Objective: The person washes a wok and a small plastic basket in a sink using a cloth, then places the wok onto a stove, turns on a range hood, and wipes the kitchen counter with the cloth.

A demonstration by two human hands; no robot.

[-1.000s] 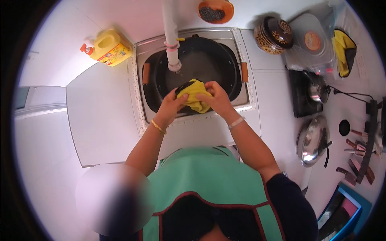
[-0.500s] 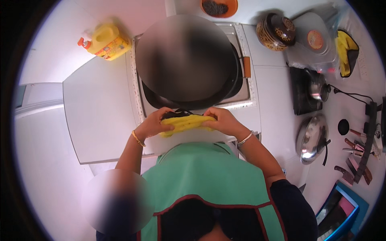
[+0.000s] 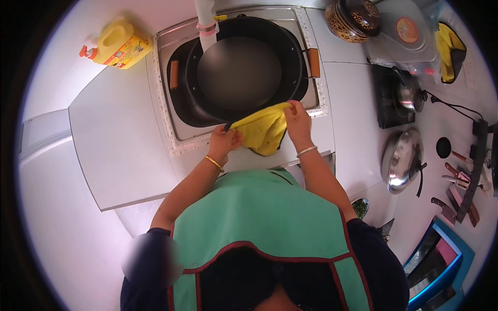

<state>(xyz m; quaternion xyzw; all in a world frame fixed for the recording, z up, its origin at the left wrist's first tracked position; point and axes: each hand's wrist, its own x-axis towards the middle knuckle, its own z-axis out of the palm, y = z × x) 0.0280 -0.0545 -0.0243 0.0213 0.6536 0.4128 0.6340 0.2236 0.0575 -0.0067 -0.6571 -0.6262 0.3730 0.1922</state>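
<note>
A yellow cloth [image 3: 263, 130] with a dark edging hangs spread between my two hands, in front of the near rim of a big black pot. My left hand [image 3: 224, 143] is closed on its left corner. At the cloth's upper right corner, my right hand [image 3: 299, 123] pinches the edge. The black pot [image 3: 193, 106] has wooden-clad handles at both sides and sits in a steel sink [image 3: 180, 132]; a blurred round patch covers the pot's middle.
A white pipe [image 3: 206, 26] comes down over the pot's far side. To the left stands a yellow bottle [image 3: 122, 44] with a red pump. On the right are a lidded brown jar [image 3: 353, 20], a black hob [image 3: 386, 98] with a small pot, a steel lid [image 3: 403, 160] and wall-hung knives [image 3: 443, 211].
The folded cloth has been opened out between my hands. Both hands have shifted right, the right one also up toward the pot. The view has moved, showing more of the pot and the pipe.
</note>
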